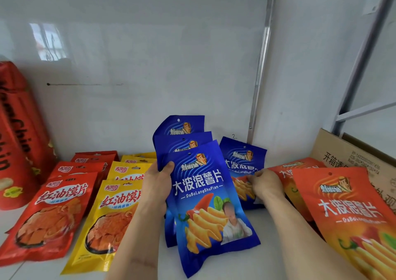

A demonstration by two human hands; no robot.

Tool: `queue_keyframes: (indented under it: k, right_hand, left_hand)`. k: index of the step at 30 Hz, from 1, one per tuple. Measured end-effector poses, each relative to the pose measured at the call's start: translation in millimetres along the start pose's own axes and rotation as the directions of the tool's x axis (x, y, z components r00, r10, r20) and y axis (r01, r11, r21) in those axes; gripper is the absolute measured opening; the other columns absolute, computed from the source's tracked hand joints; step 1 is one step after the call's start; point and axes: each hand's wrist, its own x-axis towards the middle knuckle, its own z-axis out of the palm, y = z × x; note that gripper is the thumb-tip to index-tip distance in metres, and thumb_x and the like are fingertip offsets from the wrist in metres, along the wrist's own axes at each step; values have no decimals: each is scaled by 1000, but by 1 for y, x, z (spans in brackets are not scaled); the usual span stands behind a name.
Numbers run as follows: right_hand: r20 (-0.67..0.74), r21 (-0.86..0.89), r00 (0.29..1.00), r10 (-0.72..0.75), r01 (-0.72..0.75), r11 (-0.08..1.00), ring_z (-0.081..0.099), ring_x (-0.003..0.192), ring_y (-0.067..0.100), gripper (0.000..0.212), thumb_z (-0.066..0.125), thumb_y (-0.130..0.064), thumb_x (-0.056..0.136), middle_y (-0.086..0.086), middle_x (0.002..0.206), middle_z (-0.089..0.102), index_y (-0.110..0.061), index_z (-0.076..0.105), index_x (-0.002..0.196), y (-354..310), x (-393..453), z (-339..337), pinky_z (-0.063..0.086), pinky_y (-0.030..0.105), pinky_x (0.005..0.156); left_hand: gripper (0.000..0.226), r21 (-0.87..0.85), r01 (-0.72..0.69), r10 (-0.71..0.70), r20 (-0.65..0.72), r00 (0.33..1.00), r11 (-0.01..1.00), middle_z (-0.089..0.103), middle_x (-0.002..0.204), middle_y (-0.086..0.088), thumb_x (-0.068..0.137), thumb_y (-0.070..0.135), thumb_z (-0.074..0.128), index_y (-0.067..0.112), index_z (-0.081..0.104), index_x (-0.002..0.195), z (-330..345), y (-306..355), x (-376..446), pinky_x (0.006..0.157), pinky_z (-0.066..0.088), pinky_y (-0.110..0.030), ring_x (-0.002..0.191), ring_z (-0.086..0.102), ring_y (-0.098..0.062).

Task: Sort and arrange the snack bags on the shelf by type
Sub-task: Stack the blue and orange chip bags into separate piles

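My left hand (157,185) grips a fanned stack of three blue chip bags (205,196) by their left edge, holding them tilted above the white shelf (257,247). Fingers of my right hand (266,183) pinch the lower right part of a fourth blue bag (243,161) that lies behind the stack. At the right lie two orange chip bags (347,213), overlapping. A row of yellow bags (111,219) lies left of my left arm, and a row of red bags (51,213) lies further left.
A tall red cylinder package (19,134) stands at the far left. A brown cardboard box (351,153) sits at the back right, behind the orange bags. A white wall panel (150,65) closes the back of the shelf, with a metal post (260,65) to its right.
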Motion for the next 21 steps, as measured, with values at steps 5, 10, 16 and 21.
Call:
queue_keyframes:
  k: [5,10,16,21]
  right_hand:
    - [-106,274,990,-96,122,954,53,69,15,16,54,-27,99,8,90,64,-12,57,93,-9,-15,-17,37,28,57]
    - [-303,367,927,-221,327,871,51,73,20,19,50,-27,100,1,79,53,-8,51,98,-17,-27,-46,34,30,59]
    - [-318,646,914,-251,402,649,56,71,8,7,59,-21,96,-4,81,58,-16,53,94,-20,-41,-56,42,21,65]
    - [-141,741,918,-371,346,576,57,73,14,10,66,-19,91,0,79,62,-22,59,85,-18,-51,-67,45,33,71]
  left_hand:
    - [16,4,-7,7,-24,1000,1000,76,96,-4,100,32,58,19,60,110,-1,-1,0,59,58,-33,81,75,-24]
    - [19,44,-59,62,-74,995,997,74,99,-1,101,35,56,20,58,113,1,-3,-1,62,59,-33,82,74,-20]
    - [16,86,-124,134,-122,983,989,72,101,2,102,37,53,25,57,111,2,-5,-2,59,56,-30,83,73,-17]
    - [16,68,-122,130,-130,983,990,72,102,1,102,38,53,26,56,111,3,-7,0,63,59,-33,85,73,-18]
